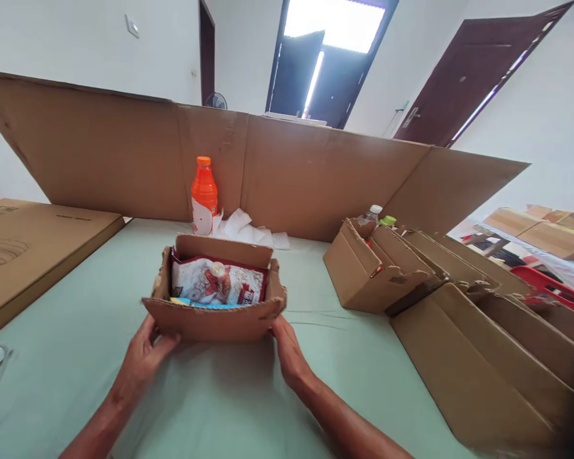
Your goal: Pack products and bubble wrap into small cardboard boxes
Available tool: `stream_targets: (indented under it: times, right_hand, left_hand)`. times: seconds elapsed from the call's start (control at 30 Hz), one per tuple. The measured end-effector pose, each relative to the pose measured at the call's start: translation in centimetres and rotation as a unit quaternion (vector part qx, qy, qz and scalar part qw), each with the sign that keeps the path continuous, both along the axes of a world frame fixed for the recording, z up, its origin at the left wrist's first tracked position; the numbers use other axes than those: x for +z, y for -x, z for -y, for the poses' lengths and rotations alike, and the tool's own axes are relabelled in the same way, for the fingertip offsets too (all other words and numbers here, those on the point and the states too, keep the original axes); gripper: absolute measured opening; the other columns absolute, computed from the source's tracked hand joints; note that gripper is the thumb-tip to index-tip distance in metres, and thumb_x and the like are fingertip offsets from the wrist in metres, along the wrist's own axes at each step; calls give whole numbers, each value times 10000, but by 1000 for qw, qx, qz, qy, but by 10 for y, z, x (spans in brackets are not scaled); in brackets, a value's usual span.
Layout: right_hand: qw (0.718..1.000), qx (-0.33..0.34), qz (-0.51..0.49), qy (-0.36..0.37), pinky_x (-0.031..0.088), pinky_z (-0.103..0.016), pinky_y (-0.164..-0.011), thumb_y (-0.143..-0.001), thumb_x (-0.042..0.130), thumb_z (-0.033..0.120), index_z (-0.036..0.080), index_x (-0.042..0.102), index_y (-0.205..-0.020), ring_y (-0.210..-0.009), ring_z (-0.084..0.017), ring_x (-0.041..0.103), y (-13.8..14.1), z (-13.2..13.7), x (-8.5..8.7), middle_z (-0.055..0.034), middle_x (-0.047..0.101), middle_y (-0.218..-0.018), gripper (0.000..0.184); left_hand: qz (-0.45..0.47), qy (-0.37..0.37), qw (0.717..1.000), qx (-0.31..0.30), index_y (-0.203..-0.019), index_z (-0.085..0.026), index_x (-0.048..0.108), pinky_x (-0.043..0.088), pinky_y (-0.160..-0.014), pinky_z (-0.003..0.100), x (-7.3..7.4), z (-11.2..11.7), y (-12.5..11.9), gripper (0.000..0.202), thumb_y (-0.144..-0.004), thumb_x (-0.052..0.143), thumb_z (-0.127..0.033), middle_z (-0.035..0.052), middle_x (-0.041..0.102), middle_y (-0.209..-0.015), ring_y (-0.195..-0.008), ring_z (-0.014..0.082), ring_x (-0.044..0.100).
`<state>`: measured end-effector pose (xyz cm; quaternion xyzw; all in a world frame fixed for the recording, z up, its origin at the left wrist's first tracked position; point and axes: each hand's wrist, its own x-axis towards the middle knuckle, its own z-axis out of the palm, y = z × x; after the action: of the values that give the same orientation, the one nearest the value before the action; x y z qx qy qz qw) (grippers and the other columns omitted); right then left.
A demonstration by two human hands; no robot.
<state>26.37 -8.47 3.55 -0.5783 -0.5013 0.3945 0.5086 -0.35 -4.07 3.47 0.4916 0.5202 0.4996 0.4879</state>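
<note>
A small open cardboard box (pixel 215 322) stands on the pale green table (pixel 76 357) in front of me. Inside it lies a white and red snack packet (pixel 215 282) over something blue. My left hand (pixel 141 357) grips the box's near left corner, fingers curled onto the front wall. My right hand (pixel 287 350) presses against the near right corner, fingers closed on the box's edge. The front flap of the box leans toward me between both hands.
An orange bottle (pixel 203 196) and crumpled white paper (pixel 242 228) sit behind the box. A tall cardboard sheet (pixel 316 178) walls off the back. Open and flattened boxes (pixel 411 274) crowd the right side. A flat carton (pixel 23 248) lies at left.
</note>
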Motion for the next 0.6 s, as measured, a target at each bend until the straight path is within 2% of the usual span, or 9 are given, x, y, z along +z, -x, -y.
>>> stream_targets:
  times: [0.07,0.13,0.23,0.33,0.4,0.47,0.53,0.6]
  right_hand:
    - [998,20,-53,-4,500,-483,-1016,-966,384,690,253,626,-1348,-1256,-301,569,10,-20,-4,-85,647,-1346,628]
    - [995,38,-93,-8,509,-464,-986,-963,393,692,251,610,-1365,-1216,-294,594,16,-30,-12,-90,661,-1320,634]
    - [992,55,-111,0,509,-435,-960,-936,486,664,246,644,-1314,-1151,-286,626,13,-29,-23,-87,695,-1256,585]
    - [990,91,-99,32,529,-403,-881,-890,605,535,220,691,-1217,-1066,-274,661,-3,-28,-23,-90,723,-1184,463]
    - [996,77,-45,23,526,-392,-866,-885,604,447,203,732,-1080,-1068,-270,665,-19,-36,-15,-101,724,-1178,338]
    - [998,35,45,-22,518,-388,-878,-899,569,381,200,739,-967,-1127,-270,646,-36,-55,-2,-114,704,-1231,257]
    - [986,14,141,-86,515,-377,-875,-915,532,310,208,730,-965,-1172,-260,625,-49,-86,16,-113,685,-1271,229]
    - [959,24,246,-141,512,-377,-888,-918,505,225,217,717,-1039,-1185,-246,609,-55,-127,34,-106,679,-1278,245]
  left_hand:
    - [7,-11,998,56,-1129,-163,631,516,-960,402,-4,-12,-1,571,-653,757,-452,83,714,-1098,-1101,318,626]
    - [28,-6,995,90,-1171,-189,612,487,-1010,388,-13,-17,-1,577,-669,759,-433,57,701,-1142,-1163,301,595]
    - [63,22,993,102,-1226,-225,599,450,-1068,370,-31,-16,5,601,-683,769,-417,32,689,-1191,-1238,285,560]
    - [83,52,989,107,-1239,-251,606,416,-1117,382,-45,-18,14,578,-711,762,-428,23,683,-1224,-1285,287,541]
    - [82,71,988,108,-1258,-262,601,394,-1146,404,-53,-20,19,601,-713,767,-451,25,679,-1251,-1319,302,523]
    - [78,87,987,112,-1276,-263,591,399,-1149,427,-59,-22,23,658,-686,783,-485,31,689,-1243,-1325,322,524]
    - [68,100,986,113,-1283,-259,582,433,-1123,436,-64,-22,24,699,-667,791,-513,36,707,-1212,-1297,334,552]
    - [51,105,987,110,-1263,-247,591,485,-1070,424,-66,-21,23,687,-670,781,-537,41,730,-1161,-1244,337,595]
